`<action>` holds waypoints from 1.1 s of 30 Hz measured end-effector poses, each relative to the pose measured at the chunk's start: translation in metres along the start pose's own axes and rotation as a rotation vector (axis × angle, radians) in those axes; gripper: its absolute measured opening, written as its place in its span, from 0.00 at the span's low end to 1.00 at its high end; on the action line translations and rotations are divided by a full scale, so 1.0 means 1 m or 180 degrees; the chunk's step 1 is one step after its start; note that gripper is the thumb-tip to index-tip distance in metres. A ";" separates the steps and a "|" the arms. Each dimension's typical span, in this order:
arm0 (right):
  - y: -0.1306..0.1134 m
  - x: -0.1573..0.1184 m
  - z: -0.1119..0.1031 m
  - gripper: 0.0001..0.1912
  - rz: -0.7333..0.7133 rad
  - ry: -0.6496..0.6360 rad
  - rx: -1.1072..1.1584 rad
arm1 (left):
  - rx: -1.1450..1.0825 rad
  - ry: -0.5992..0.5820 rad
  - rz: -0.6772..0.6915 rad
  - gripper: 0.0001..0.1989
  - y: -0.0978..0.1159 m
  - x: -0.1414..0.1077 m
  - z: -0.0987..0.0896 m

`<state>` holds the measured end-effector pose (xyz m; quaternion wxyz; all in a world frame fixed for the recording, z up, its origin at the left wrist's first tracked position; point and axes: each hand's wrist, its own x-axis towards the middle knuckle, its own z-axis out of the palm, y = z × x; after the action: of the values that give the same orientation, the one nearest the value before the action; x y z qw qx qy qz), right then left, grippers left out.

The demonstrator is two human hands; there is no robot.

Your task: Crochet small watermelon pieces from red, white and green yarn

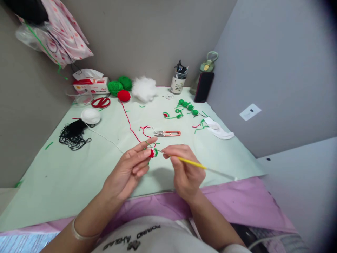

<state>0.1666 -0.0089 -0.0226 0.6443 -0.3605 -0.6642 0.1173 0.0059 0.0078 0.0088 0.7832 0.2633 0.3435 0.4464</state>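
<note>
Between the thumb and fingers of my left hand [131, 165] is a small crochet piece [153, 153] in red, white and green. My right hand [186, 168] grips a crochet hook [193, 162] with a yellow handle, its thin metal tip reaching the edge of the piece. Green yarn passes near my left index finger. Just beyond my hands lie orange-handled thread snips [168, 134], and red yarn runs back to a red yarn ball [124, 96]. From the white yarn ball [91, 116] a strand trails toward my left hand.
Green yarn balls [116, 88], white stuffing [144, 89], a tissue box [91, 85] and red scissors [101, 102] line the back left. Black yarn [75, 135] lies left. Small green crochet pieces [190, 107], a pen cup [178, 82], a phone [204, 87] and a bottle [207, 66] are right.
</note>
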 end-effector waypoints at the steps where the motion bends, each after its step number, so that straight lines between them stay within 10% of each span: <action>1: -0.001 0.002 0.000 0.12 0.0298 0.0109 0.0376 | 0.0005 0.0036 0.0087 0.19 0.001 0.000 0.001; 6: -0.002 0.008 0.004 0.10 0.0893 0.0009 0.0978 | 0.0445 -0.0028 0.0362 0.19 -0.004 -0.003 0.007; 15: -0.002 -0.001 -0.001 0.17 -0.0159 -0.0312 -0.0317 | 0.0050 0.0059 0.0157 0.18 -0.006 0.005 0.003; 21: -0.001 0.009 -0.002 0.09 0.1164 0.0192 0.1165 | -0.0146 0.0130 0.0096 0.17 -0.001 0.006 -0.001; 33: -0.001 0.005 0.001 0.08 0.1358 0.0388 0.1384 | 0.0375 0.0085 0.0327 0.11 -0.005 0.001 0.002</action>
<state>0.1659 -0.0068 -0.0182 0.7058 -0.3519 -0.4930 0.3674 0.0105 0.0063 0.0059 0.7378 0.3201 0.3657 0.4685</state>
